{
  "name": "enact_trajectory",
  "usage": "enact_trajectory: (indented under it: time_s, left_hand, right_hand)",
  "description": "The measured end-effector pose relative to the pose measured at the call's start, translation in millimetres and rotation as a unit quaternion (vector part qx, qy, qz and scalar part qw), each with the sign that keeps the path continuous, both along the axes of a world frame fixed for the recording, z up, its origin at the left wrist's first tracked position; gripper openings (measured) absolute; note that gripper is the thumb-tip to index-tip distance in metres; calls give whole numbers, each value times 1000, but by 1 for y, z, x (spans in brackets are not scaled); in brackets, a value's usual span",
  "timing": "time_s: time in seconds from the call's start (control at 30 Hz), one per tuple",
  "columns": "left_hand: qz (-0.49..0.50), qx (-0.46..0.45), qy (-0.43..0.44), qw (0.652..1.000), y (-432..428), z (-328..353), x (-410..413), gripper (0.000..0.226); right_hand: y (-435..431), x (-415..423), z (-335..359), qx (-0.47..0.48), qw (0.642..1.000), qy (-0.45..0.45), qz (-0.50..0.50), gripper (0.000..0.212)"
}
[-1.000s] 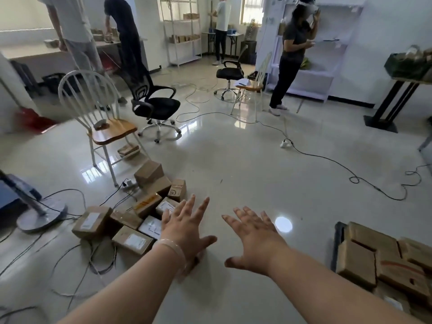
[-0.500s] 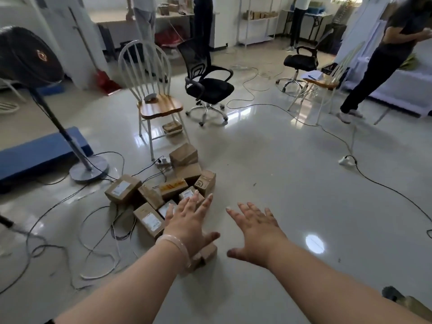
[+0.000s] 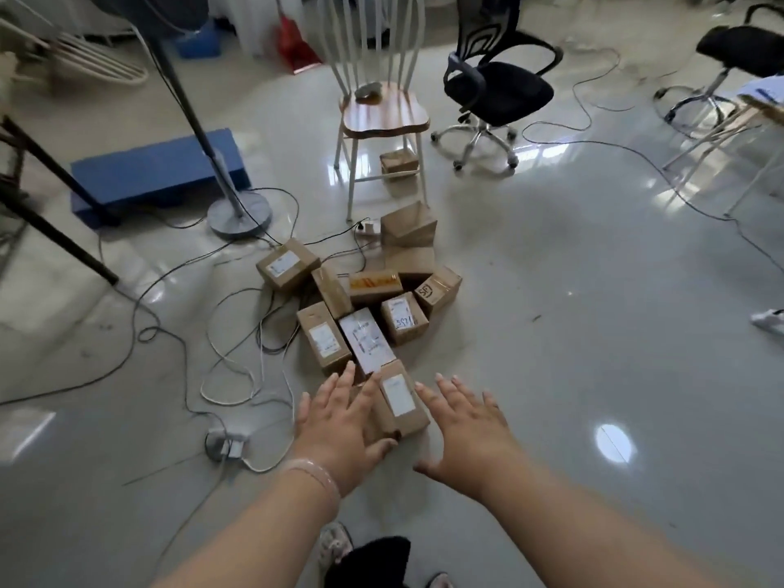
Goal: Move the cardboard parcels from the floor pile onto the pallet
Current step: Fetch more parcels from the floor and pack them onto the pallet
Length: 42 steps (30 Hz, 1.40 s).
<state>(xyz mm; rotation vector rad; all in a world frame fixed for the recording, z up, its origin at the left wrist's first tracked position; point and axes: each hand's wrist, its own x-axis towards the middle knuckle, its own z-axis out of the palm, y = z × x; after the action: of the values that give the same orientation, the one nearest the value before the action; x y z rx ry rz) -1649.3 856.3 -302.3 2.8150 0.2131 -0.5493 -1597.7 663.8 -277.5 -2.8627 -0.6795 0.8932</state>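
Several small cardboard parcels lie in a loose pile [image 3: 373, 290] on the shiny floor, most with white labels. The nearest parcel [image 3: 401, 401] lies lengthwise between my hands. My left hand [image 3: 339, 422] is spread with straight fingers just left of it, partly covering its left side. My right hand [image 3: 462, 422] is spread flat just right of it, a small gap away. Neither hand holds anything. The pallet is out of view.
Cables and a power strip [image 3: 227, 445] lie left of the pile. A fan stand [image 3: 239, 214] and a blue platform [image 3: 157, 171] are at back left. A wooden chair [image 3: 382, 112] with one parcel [image 3: 399, 163] under it and a black office chair [image 3: 496, 91] stand behind.
The view swung left and down, so the pallet left the frame and the pile came close. Both spread hands have come down to either side of the nearest parcel.
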Motion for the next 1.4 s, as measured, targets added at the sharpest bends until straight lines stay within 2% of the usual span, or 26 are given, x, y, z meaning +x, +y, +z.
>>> enact_trajectory:
  time_s: [0.23, 0.4, 0.63, 0.87, 1.07, 1.23, 1.4]
  left_hand:
    - [23, -13, 30, 999, 31, -74, 30, 89]
    - [34, -20, 37, 999, 36, -140, 68, 87]
    - [47, -25, 111, 992, 0, -292, 101, 85]
    - [60, -36, 103, 992, -41, -458, 127, 82]
    - [98, -22, 85, 991, -37, -577, 141, 83]
    - [67, 16, 110, 991, -25, -634, 132, 85]
    - [53, 40, 135, 989, -12, -654, 120, 91]
  right_hand:
    - [21, 48, -70, -47, 998, 30, 4, 100]
    - [25, 96, -146, -51, 998, 48, 7, 100]
    - [12, 143, -305, -58, 994, 85, 48, 104]
    - [-21, 173, -461, -50, 994, 80, 64, 106]
    - [-16, 189, -572, -13, 995, 74, 60, 107]
    - [-3, 192, -628, 14, 997, 61, 49, 107]
    - [-2, 187, -653, 14, 997, 67, 38, 105]
